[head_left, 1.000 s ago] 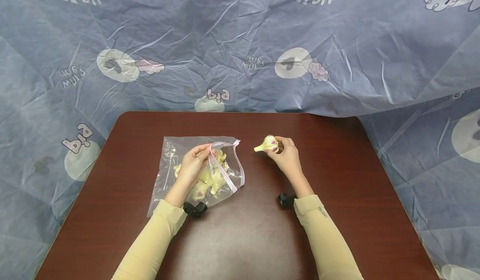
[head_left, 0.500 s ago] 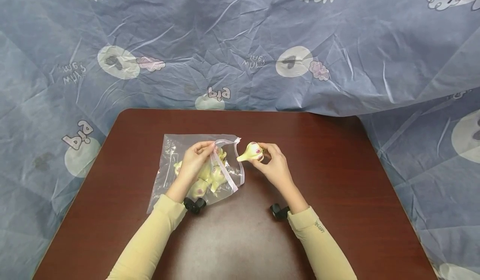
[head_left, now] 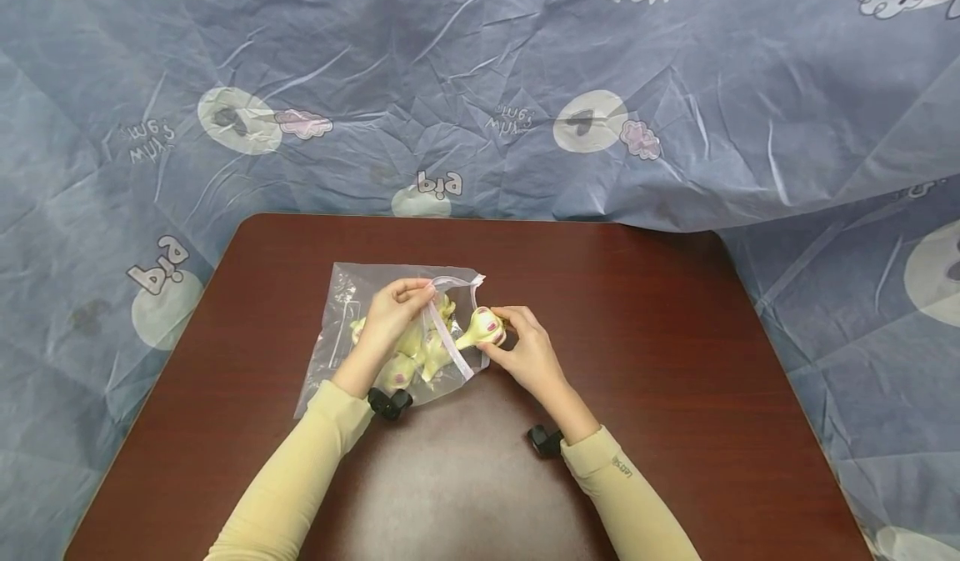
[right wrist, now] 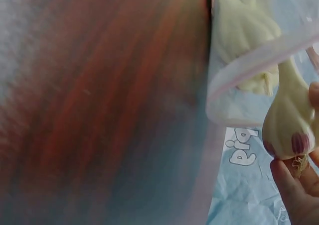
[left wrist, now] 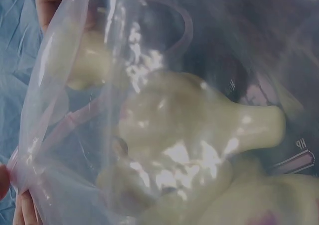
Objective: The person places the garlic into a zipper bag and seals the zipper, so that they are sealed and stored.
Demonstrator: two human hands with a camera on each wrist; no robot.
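Note:
My left hand (head_left: 392, 315) pinches the upper rim of a clear zip bag (head_left: 330, 353), whose mouth gapes to the right. Inside lie several pale garlic bulbs (left wrist: 174, 115), seen through the plastic. My right hand (head_left: 528, 353) holds another garlic bulb (head_left: 486, 328) by its root end, thumb on one side and fingers on the other. That bulb has purple patches and its stem points left into the bag's mouth. In the right wrist view the held garlic bulb (right wrist: 289, 115) sits right at the pinkish zip strip (right wrist: 259, 65), roots toward the fingers.
The bag lies on a dark red-brown table (head_left: 637, 311). A blue printed cloth (head_left: 480, 86) hangs behind and at the sides. Black wrist cameras sit on each wrist, the left camera (head_left: 390, 403) close to the bag's near edge and the right camera (head_left: 544, 442) over the table.
My right hand has carried the garlic bulb left and toward me, from beside the bag to its opening. The left hand keeps its pinch on the rim, nearly still.

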